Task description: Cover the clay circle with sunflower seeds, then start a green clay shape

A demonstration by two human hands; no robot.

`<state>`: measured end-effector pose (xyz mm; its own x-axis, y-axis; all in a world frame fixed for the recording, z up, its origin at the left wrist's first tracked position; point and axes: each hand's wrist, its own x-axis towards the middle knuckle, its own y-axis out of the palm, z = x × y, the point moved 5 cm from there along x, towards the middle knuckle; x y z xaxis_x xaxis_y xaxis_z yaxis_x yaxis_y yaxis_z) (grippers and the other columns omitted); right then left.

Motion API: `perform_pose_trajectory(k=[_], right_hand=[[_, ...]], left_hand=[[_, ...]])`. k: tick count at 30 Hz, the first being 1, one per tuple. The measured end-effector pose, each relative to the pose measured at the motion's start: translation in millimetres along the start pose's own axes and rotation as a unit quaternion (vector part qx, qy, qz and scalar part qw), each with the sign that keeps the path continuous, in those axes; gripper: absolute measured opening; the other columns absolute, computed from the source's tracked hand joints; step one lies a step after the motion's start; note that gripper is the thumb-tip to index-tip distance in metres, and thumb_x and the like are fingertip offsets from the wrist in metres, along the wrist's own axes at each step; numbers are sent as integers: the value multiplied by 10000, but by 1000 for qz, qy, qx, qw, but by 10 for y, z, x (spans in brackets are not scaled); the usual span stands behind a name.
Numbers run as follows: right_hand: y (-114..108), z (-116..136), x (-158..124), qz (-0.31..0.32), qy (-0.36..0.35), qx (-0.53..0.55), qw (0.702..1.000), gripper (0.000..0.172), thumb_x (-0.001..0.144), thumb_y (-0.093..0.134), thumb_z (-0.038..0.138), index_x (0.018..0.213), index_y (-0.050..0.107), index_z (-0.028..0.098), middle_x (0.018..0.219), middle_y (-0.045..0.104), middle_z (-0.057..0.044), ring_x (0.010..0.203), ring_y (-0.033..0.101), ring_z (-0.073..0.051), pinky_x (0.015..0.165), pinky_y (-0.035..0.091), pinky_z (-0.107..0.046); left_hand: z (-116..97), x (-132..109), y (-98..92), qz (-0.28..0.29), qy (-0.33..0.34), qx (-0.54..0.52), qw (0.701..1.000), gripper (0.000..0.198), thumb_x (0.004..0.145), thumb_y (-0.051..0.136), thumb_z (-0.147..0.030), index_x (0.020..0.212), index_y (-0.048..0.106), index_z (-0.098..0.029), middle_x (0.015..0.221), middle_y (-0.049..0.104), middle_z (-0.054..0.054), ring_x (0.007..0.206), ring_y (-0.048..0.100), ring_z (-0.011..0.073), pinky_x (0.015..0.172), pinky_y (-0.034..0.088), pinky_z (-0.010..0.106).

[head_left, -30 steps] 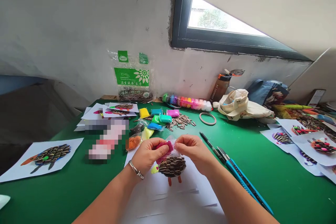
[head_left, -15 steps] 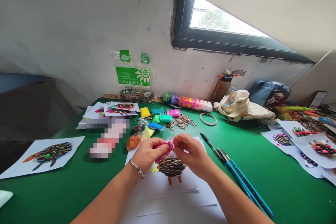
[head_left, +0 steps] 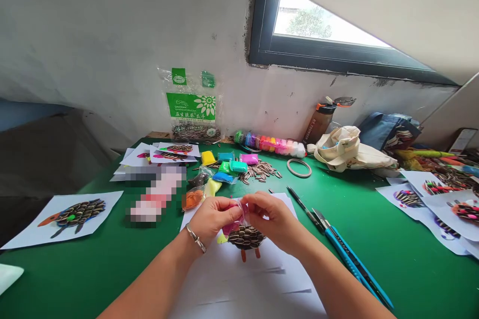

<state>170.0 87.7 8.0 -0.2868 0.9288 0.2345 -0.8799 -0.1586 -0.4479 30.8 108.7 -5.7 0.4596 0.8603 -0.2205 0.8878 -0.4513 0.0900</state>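
My left hand [head_left: 211, 218] and my right hand [head_left: 270, 218] meet over a white sheet of paper [head_left: 243, 279]. Both pinch a small clear bag of pink clay [head_left: 235, 219] between thumb and fingers. Just under the hands lies a sunflower-seed bird figure [head_left: 246, 237] stuck on the paper, with orange legs and a yellow beak. A bracelet sits on my left wrist.
Colored clay packs [head_left: 228, 164] and loose seeds [head_left: 262, 172] lie behind the hands. A seed bag [head_left: 192, 109] leans on the wall. Blue utility knives [head_left: 348, 259] and a pen lie to the right, finished seed pictures [head_left: 63, 214] left and far right. A cloth bag [head_left: 346, 149] and bottle [head_left: 320, 122] stand at the back.
My hands have drawn closer together over the pink clay bag; the right thumb and fingers now pinch it next to the left hand. The view has shifted slightly.
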Motion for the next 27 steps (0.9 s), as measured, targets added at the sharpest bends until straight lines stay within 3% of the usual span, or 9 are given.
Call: perform_pose_trajectory(k=[3,8,17,27], right_hand=[[4,21,-2,3,-4,-42,999,116,771,540,107,789,588,212,716,483,35,657,438,-100,566,348,-212],[25,10,-9,-5,-10,-60,998,156,716,523,60,664,459,192,639,440,60,602,369,-82,521,288,-199],[-18,36,0,-3,-21,-47,999,136,836,545,145,864,652,223,744,538,24,657,469,-91,576,354,-194],[-45,115,-28,9,-61,-143,988,163,858,517,133,716,569,195,686,488,26,636,434,-97,565,318,-203]], left_hand=[[50,22,5,7,-11,-5,1000,439,599,773,-525,605,638,-107,479,496,-15,463,413,83,437,258,211],[124,67,-17,12,-19,-19,1000,450,577,797,-516,650,665,-93,497,511,-9,470,412,78,440,258,204],[121,59,-18,17,-23,-61,998,459,581,808,-514,753,691,-105,606,580,14,553,498,105,528,370,223],[124,22,55,58,-44,-85,994,430,594,804,-501,720,696,-105,637,600,41,614,528,138,610,434,273]])
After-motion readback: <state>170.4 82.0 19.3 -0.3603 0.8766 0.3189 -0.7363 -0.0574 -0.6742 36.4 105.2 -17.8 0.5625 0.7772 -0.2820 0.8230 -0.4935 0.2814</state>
